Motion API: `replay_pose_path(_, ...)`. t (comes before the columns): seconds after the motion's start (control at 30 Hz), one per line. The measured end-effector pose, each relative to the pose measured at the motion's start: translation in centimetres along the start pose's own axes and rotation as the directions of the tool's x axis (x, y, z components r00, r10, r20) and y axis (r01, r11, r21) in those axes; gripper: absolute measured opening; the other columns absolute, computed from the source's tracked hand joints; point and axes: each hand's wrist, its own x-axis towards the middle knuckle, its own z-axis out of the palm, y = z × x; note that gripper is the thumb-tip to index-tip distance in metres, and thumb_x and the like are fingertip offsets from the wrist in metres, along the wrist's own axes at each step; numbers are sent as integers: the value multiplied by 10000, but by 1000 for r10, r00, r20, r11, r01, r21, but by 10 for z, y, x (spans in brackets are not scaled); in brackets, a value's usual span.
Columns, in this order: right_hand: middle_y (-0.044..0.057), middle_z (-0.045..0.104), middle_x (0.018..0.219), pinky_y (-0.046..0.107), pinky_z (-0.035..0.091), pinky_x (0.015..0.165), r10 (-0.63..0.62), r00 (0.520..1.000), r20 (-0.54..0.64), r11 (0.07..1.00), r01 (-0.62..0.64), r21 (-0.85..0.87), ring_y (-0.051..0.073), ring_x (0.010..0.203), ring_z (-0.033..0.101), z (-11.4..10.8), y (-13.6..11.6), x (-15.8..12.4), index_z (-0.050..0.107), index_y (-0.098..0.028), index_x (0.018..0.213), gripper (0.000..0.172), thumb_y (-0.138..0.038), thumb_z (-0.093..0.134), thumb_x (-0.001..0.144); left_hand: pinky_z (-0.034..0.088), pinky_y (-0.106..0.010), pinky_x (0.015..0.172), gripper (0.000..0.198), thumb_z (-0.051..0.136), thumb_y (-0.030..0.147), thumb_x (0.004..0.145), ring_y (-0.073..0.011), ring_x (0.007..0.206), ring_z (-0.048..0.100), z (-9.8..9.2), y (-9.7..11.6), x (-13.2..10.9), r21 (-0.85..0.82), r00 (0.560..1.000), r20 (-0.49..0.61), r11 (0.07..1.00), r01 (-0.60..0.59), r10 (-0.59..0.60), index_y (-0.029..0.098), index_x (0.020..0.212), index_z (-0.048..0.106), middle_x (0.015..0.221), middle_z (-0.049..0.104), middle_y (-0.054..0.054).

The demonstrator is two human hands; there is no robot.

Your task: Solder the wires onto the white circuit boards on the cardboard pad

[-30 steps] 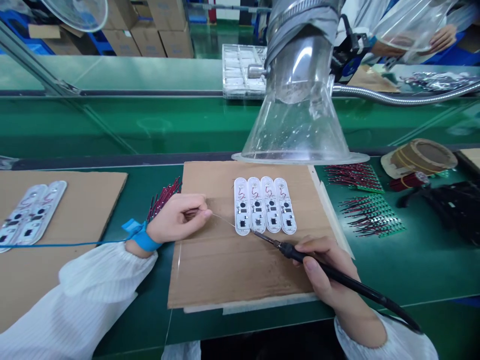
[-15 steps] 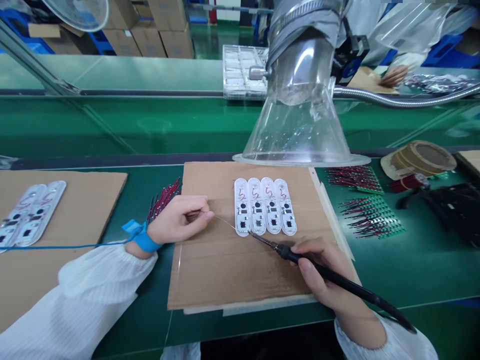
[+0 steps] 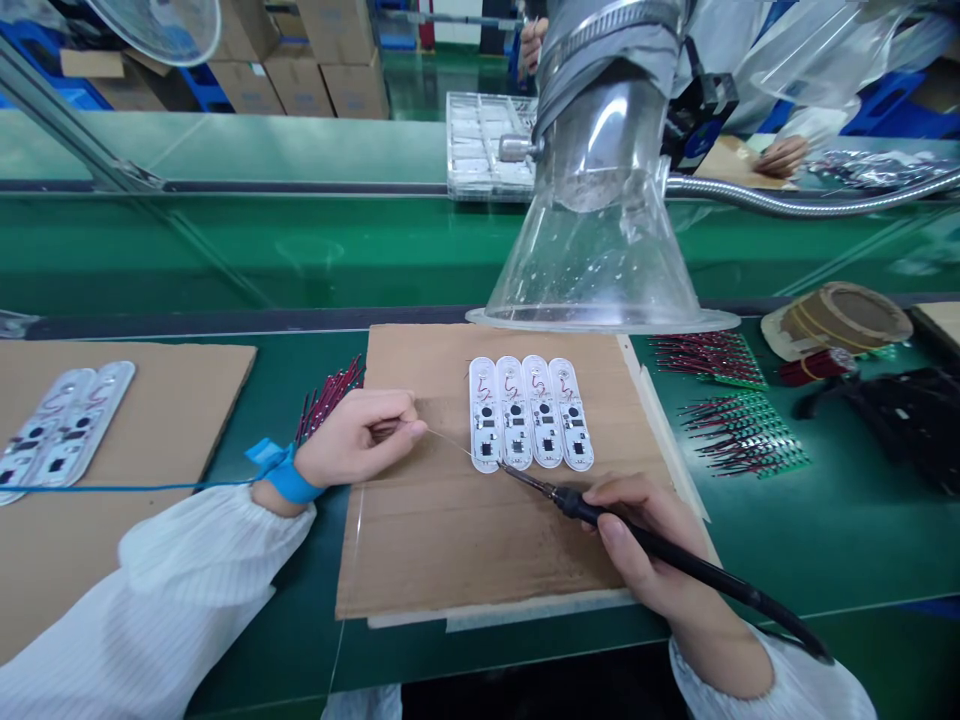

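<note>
Four white oblong circuit boards (image 3: pixel 531 412) lie side by side on a cardboard sheet (image 3: pixel 450 540). My left hand (image 3: pixel 367 435), with a blue band at the wrist, pinches a thin solder wire (image 3: pixel 448 438) whose far end reaches the bottom of the leftmost board. My right hand (image 3: pixel 649 535) is closed around the black handle of a soldering iron (image 3: pixel 574 505). Its metal tip touches or nearly touches the lower edge of that same board. Each board carries a short red wire and black components.
A clear fume hood (image 3: pixel 600 260) hangs just behind the boards. Green boards with red wires (image 3: pixel 746 435) lie right; more red wires (image 3: pixel 330 395) sit beyond my left hand. Two white boards (image 3: pixel 86 425) rest on left cardboard. Across the bench, a person's hand (image 3: pixel 781 157) shows.
Both my hands, the wire and the iron are almost unmoved. Another person's hand has appeared at the top, left of the hood's pipe.
</note>
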Motion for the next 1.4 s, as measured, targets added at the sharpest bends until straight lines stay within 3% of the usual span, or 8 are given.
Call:
replay_pose_path(0.17,4,783,907,220,640,652,35,999,-40,998,-33,48,145,699,781,0,6,-5,700,-284,1121,60,-320,667,1086,291,-228,519,315,608,118,1010,-77,544,354,0,-1,-1,-6,1000,5,1000,-15,15,189,708,555,618,428,77)
replay_pose_path(0.5,-5,776,810,208,599,580,4,1000,-8,1000,-4,3,144,632,761,0,-2,3,695,-274,1071,83,-349,663,1087,274,-229,517,325,616,114,1005,-71,543,337,1,1,2,39,999,7,998,-42,42,185,696,544,607,416,83)
replay_pose_path(0.73,-11,791,861,177,642,657,41,999,-18,995,-39,91,125,686,786,1,1,-2,700,-285,1130,80,-348,657,1105,277,-230,521,325,611,115,1006,-74,546,336,1,0,1,33,999,5,999,-33,33,188,697,542,611,415,80)
replay_pose_path(1.0,3,806,821,219,633,615,4,1000,20,1000,-4,4,160,661,797,0,-6,8,713,-271,1081,93,-355,677,1091,273,-233,515,339,609,124,1010,-81,541,337,1,-1,2,54,999,18,997,-48,47,194,692,518,603,416,78)
replay_pose_path(1.4,13,826,857,234,636,616,18,999,32,1000,-19,22,172,687,811,0,-6,9,722,-276,1085,121,-392,685,1091,282,-226,519,344,610,129,1013,-82,545,344,2,-2,1,73,998,28,996,-55,54,196,691,512,606,421,78)
